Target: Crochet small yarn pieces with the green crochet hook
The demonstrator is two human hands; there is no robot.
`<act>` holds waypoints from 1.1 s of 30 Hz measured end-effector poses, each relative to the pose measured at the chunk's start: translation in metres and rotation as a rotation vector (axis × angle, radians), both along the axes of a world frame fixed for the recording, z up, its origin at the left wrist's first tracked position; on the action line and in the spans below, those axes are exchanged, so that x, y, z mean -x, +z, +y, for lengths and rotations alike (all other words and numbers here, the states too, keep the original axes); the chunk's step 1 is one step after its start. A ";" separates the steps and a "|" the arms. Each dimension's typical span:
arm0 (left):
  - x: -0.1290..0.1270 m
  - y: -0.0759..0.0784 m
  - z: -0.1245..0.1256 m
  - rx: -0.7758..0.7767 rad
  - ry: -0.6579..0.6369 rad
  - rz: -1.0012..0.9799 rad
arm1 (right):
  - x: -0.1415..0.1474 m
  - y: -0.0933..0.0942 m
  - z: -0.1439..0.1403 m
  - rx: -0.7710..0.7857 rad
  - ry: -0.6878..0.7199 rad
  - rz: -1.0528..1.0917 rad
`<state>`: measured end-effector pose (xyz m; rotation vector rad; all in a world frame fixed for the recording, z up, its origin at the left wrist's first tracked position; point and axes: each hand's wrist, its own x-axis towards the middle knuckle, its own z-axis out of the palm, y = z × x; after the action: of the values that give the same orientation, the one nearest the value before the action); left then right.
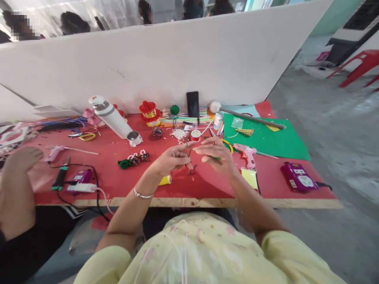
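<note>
My left hand [174, 159] is above the red table, its thumb and fingers pinched on a thin dark cord [190, 151]. The cord hangs below the fingertips, with small dark ends near the tabletop. Just right of it, my right hand [217, 156] has its fingers stretched toward the cord, the thumb apart. Something small and green shows under that palm; I cannot make out what it is. Beyond the hands stand a spool of thread [196, 135] and a pile of white beads [179, 133]. A beaded dark braid [134, 159] lies left of my left hand.
A white flask [114, 120] and red-yellow craft piece [148, 112] stand behind. At right are a pink glue gun [247, 154], green sheet [266, 138] and purple box [299, 176]. Another person's arm [17, 185] rests at left. A white partition [166, 67] borders the table.
</note>
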<state>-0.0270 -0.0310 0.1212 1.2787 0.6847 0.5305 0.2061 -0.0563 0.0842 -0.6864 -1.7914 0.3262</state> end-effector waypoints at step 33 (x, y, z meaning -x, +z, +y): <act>-0.039 -0.016 -0.010 -0.381 0.226 0.069 | 0.043 -0.036 -0.004 0.521 0.034 0.809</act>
<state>0.0116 -0.0409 0.1054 1.5893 0.8176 0.8340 0.1635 -0.0607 0.0482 -0.7365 -0.9410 0.9645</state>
